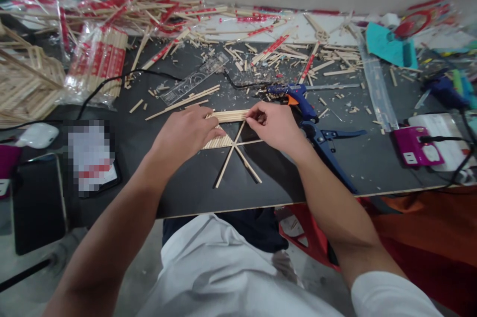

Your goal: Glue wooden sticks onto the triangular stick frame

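On the dark table lies a star-shaped frame of thin wooden sticks, its left section filled with short sticks side by side. A row of parallel sticks lies along its far edge. My left hand has its fingers bent over the left end of this row and over the filled section. At the right end of the row my right hand pinches the stick ends between thumb and index finger.
A blue glue gun and blue cutters lie right of my right hand. A clear ruler, stick scraps and wrapped chopsticks lie behind. A phone is at the left, a magenta power block at the right.
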Tool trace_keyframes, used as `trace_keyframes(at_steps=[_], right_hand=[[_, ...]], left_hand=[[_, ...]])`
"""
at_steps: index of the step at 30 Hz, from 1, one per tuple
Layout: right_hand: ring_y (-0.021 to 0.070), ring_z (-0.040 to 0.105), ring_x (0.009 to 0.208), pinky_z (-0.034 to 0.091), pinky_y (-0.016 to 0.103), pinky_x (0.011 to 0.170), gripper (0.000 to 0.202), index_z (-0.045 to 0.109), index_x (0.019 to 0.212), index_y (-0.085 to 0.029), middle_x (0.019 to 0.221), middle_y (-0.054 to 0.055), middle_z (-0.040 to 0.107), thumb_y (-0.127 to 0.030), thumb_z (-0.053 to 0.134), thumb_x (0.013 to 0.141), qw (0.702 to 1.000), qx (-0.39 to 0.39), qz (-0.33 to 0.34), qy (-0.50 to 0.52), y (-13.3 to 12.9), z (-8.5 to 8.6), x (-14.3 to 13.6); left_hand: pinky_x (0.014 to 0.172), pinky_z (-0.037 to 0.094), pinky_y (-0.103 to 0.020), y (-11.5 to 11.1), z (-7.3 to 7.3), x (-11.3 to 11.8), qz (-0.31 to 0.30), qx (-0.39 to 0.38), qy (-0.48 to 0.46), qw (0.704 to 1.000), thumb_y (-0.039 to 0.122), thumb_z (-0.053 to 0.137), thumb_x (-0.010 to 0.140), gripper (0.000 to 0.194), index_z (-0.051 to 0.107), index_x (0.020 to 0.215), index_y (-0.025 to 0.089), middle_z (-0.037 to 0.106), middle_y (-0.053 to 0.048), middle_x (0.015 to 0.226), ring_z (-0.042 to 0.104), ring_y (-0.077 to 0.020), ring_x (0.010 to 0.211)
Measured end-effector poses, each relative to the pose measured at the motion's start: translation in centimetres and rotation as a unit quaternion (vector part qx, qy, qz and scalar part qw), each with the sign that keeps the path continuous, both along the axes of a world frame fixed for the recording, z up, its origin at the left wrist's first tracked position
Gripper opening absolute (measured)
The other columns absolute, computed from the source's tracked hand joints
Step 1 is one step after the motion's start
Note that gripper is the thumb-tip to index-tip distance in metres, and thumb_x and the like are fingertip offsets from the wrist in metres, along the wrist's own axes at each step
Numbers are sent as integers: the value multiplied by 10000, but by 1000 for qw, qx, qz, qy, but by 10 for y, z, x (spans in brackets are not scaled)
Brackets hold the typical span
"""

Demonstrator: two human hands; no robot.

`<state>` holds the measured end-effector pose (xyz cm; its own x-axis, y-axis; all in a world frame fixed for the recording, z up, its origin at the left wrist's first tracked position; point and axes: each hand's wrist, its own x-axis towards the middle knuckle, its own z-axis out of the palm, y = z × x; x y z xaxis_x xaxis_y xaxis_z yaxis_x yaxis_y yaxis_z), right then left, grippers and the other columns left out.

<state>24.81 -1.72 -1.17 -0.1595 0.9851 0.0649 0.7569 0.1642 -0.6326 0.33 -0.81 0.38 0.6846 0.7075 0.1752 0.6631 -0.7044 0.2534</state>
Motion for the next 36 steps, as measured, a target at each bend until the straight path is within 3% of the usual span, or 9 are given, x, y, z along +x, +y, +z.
trace_keyframes(at_steps=[5,13,18,23,27,32,36], right_hand=[[157,641,661,501,284,707,48,704,878,-168,788,53,732,-195,676,849,997,-44,-62,-18,-3,1,-7],[139,639,517,505,265,610,91,665,840,-169,675,34,712,-211,612,902,991,-105,-81,6,-4,8,-12],[111,578,387,455,224,470,100,615,819,-180,573,-3,668,-186,593,917,984,-145,-93,45,-5,12,-15],[107,590,390,485,217,504,125,600,783,-187,519,-26,637,-169,604,907,986,-135,-82,48,-5,12,-14],[115,598,386,497,230,506,122,592,776,-192,532,-23,650,-170,610,895,984,-141,-86,60,-5,12,-14],[131,614,403,517,250,529,116,595,785,-193,534,-16,655,-173,604,899,984,-145,-82,68,-4,10,-13],[124,613,402,518,242,527,99,603,791,-189,551,-14,666,-160,614,885,981,-151,-85,85,-3,8,-13]], left_hand=[[731,487,-321,-4,5,5,9,35,67,997,399,527,1046,354,736,914,146,717,-120,982,681,-255,949],[688,456,-319,-5,9,8,13,34,97,995,418,533,1041,336,706,921,155,701,-118,1001,672,-264,964],[832,501,-332,-1,7,5,16,-3,73,997,414,620,999,274,699,957,155,719,-103,1101,676,-266,1066],[907,514,-356,4,-3,1,53,-11,17,998,462,701,936,386,693,1190,170,751,-101,1146,686,-281,1103],[920,510,-346,4,-5,0,42,-11,10,999,447,701,934,315,731,1125,198,763,-86,1164,689,-283,1129],[898,517,-352,4,-3,1,82,-12,4,997,471,728,902,384,730,1182,208,776,-86,1140,704,-287,1104],[891,516,-331,6,-5,0,51,-14,-9,999,447,725,907,273,778,1038,214,784,-65,1134,714,-262,1087]])
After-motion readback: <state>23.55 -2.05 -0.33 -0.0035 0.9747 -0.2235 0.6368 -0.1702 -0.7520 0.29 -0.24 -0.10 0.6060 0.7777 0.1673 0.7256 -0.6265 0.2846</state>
